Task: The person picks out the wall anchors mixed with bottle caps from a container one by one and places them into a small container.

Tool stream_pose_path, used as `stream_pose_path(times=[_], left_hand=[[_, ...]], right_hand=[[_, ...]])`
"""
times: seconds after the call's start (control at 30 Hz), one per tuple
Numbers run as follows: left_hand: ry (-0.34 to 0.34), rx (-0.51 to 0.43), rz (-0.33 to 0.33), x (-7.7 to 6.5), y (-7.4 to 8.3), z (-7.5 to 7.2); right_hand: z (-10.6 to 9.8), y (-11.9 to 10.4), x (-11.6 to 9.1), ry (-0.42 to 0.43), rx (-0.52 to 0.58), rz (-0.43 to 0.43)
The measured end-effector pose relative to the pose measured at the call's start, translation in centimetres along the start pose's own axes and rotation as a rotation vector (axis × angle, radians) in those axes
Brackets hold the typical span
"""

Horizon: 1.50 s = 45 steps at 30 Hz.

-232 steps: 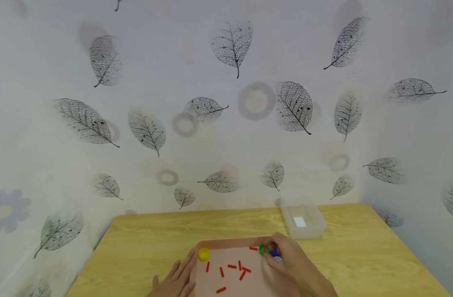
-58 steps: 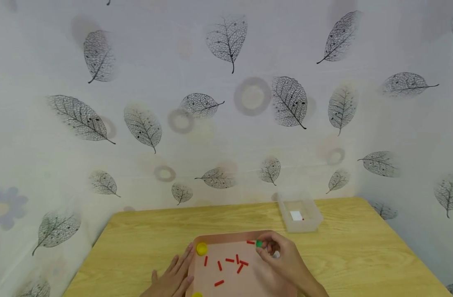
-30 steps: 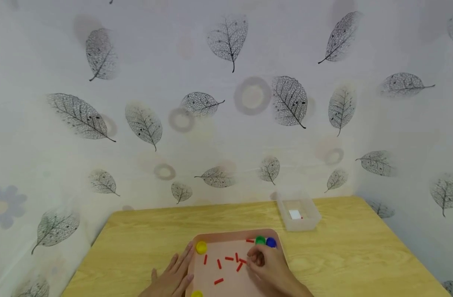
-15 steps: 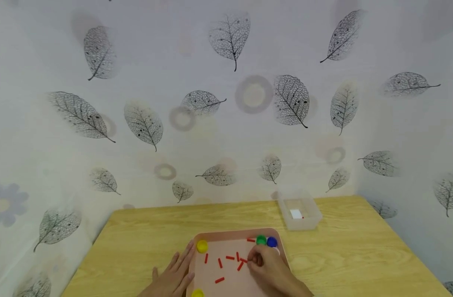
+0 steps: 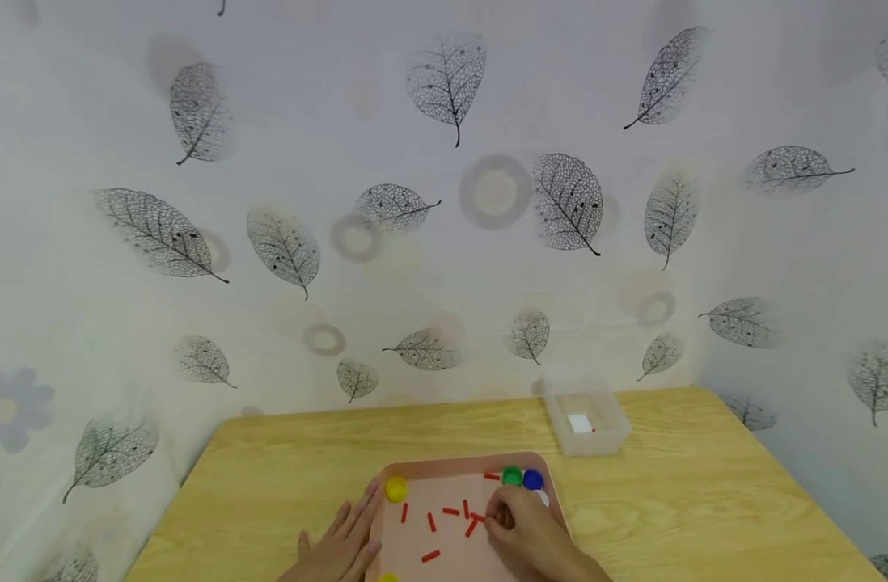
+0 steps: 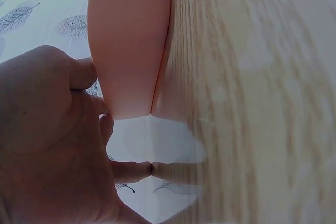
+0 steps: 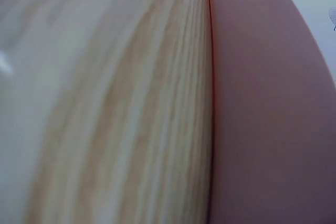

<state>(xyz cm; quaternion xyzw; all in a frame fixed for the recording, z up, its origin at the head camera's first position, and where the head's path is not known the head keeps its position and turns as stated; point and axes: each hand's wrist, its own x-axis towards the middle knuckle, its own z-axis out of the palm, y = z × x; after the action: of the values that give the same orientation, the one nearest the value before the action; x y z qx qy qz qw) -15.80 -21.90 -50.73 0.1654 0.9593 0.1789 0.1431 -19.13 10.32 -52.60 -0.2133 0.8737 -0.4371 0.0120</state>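
A pink tray [image 5: 408, 540] lies on the wooden table with several short red sticks [image 5: 431, 522] scattered in it. My right hand [image 5: 529, 532] is low over the tray's right half. Its thumb and fingertips come together at the right end of a red stick [image 5: 478, 517], which touches or nearly touches two others. Along the tray's left wall, my left hand [image 5: 342, 543] rests with fingers extended, touching it; the left wrist view shows the hand [image 6: 58, 135] beside the tray wall [image 6: 131, 40]. The right wrist view shows no hand.
Round caps, green [image 5: 513, 476], blue [image 5: 533, 479] and partly covered white [image 5: 542, 497], sit in the far right corner. Yellow caps [image 5: 396, 488] stand along the left side. Behind the tray is a translucent box [image 5: 597, 443] with a white square and a red speck inside.
My right hand has moved from the green cap toward the middle red sticks and stayed there. The red stick on the green cap is gone; a red speck shows in the box.
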Motion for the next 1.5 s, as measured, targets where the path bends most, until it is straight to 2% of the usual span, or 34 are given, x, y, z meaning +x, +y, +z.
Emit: stream_pose_path(times=[0.1,0.17,0.43,0.63,0.8,0.97,1.1,1.27,1.4,1.5], left_hand=[[-0.002,-0.008,0.000,0.0,0.0,0.0],[0.012,-0.066,-0.019,0.2,0.1,-0.1],[-0.007,-0.057,-0.035,0.4,0.2,-0.1],[-0.002,-0.045,-0.039,0.4,0.2,0.0],[0.015,-0.042,-0.032,0.4,0.0,0.1],[0.003,-0.090,-0.033,0.4,0.0,0.1],[0.011,-0.101,-0.024,0.7,-0.1,0.1],[0.015,-0.064,-0.019,1.0,-0.2,0.3],[0.020,-0.050,-0.020,0.9,-0.3,0.4],[0.024,-0.034,-0.019,0.8,-0.3,0.4]], right_hand=[[0.1,0.1,0.0,-0.001,-0.006,0.002],[0.1,0.2,0.1,-0.007,0.004,0.011],[-0.4,0.1,0.2,-0.041,0.047,0.081],[-0.6,-0.1,0.0,-0.013,0.041,0.074],[-0.9,-0.2,-0.2,0.071,0.012,-0.006],[-1.3,-0.4,-0.3,0.184,-0.002,-0.148],[-1.9,-0.8,-0.1,0.250,-0.028,-0.206],[-2.8,-1.2,0.1,0.271,-0.043,-0.196],[-3.5,-1.5,0.4,0.263,-0.030,-0.142],[-4.0,-1.7,0.7,0.267,-0.026,-0.133]])
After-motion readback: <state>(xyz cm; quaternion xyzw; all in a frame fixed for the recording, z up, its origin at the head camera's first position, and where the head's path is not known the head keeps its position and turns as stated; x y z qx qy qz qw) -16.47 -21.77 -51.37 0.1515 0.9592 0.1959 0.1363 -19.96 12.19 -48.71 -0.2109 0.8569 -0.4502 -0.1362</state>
